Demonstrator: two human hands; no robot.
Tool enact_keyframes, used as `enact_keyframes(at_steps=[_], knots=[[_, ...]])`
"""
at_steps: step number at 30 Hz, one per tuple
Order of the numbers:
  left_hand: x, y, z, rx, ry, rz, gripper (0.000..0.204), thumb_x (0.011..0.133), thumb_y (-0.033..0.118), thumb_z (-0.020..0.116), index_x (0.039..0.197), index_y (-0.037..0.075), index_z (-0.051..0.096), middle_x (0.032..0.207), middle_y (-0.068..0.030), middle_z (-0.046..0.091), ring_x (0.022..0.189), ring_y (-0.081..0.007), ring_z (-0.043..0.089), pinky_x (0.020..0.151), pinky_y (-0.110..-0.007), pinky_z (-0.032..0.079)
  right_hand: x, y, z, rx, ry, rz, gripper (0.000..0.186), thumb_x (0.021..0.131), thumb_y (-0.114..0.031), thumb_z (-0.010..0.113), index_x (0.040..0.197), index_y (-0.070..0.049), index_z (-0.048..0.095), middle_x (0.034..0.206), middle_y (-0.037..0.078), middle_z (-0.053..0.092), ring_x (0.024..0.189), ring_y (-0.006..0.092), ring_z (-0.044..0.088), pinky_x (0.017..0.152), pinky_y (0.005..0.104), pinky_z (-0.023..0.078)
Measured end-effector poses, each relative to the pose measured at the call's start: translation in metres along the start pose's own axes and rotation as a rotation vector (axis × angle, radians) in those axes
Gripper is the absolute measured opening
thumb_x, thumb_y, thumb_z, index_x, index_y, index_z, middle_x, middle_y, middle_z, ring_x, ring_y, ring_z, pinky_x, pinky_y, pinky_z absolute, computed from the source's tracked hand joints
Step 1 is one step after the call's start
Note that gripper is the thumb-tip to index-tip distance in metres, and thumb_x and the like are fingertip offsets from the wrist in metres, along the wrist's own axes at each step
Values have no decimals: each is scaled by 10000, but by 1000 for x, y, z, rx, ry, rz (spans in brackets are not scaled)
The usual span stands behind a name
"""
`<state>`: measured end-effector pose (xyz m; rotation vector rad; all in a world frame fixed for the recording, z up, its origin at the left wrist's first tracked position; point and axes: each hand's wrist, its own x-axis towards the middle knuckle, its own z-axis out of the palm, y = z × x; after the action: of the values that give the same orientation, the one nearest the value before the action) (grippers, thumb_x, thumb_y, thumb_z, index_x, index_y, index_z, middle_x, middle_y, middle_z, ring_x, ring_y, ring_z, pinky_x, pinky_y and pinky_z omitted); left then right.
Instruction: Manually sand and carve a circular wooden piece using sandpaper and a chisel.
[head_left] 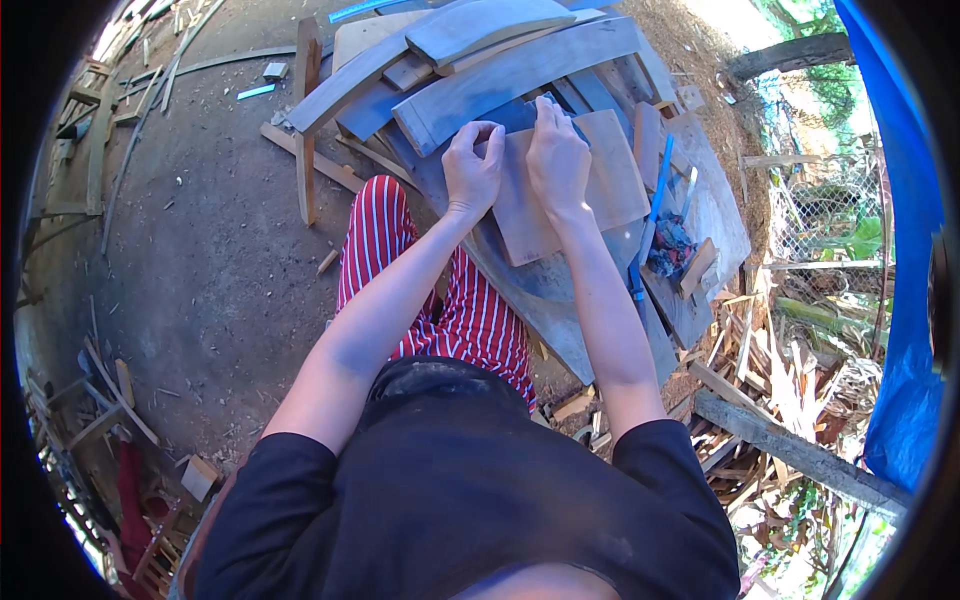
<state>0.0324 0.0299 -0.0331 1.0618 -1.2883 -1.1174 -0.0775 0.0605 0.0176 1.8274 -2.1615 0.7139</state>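
A brown, flat, roughly rectangular sheet (522, 215) lies on the worktop below both hands; I cannot tell if it is stiff paper or thin board. At its far left edge my left hand (472, 170) is closed, thumb and index finger curled together. My right hand (559, 165) is closed too, over the sheet's far middle, fingertips pinched and pointing away from me. A dark grey-blue piece (515, 114) shows beyond and between the hands. What the fingers hold is too small to make out. Beyond them lie curved wooden pieces (515, 85), stacked across one another.
Right of the sheet, a blue strip-like tool (655, 195) and a crumpled dark cloth (672, 247) lie on the worktop (722, 215). A wooden post (306, 120) stands at the left. Wood scraps (755, 370) are heaped at the right, near a blue tarp (905, 250).
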Motion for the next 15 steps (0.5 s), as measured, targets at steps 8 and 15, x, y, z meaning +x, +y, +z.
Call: enact_keyframes(at_steps=[8, 15], knots=[[13, 34, -6, 601, -177, 598, 205, 917, 266, 581, 1001, 116, 693, 997, -31, 659, 939, -268, 594, 896, -395, 412, -104, -2, -64, -18, -63, 41, 372, 915, -55, 472, 1272, -11, 567, 1256, 166, 620, 1188, 303, 587, 1003, 403, 463], [5, 34, 15, 854, -336, 556, 261, 920, 198, 544, 1145, 130, 659, 1036, -25, 660, 949, -223, 605, 878, -372, 432, -67, 21, -55, -247, -11, -46, 374, 906, -68, 486, 1268, -36, 575, 1260, 146, 625, 1197, 280, 583, 1068, 420, 409]])
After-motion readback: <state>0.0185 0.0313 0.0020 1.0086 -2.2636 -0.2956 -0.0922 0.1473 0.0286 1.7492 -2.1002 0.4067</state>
